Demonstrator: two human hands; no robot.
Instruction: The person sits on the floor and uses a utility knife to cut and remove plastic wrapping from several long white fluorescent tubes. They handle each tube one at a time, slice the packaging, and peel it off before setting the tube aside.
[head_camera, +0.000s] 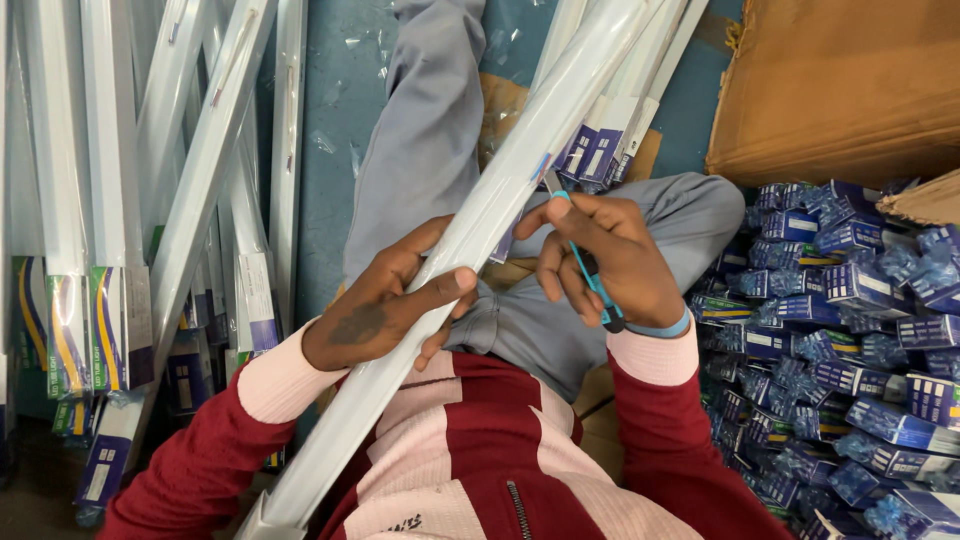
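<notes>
Head view: left hand (385, 305) is clasping the tube light (470, 235), running diagonally; right hand (605, 260), just beside it, is gripping a blue screwdriver (592, 280).

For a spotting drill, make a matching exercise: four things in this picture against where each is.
Things:
1. long white tube
2. blue tool
3. small blue boxes
4. cardboard box

Places:
A. top right corner
B. in the right hand
C. held by the left hand, across the lap
D. heaped on the right

Pairs: 1-C, 2-B, 3-D, 4-A
</notes>
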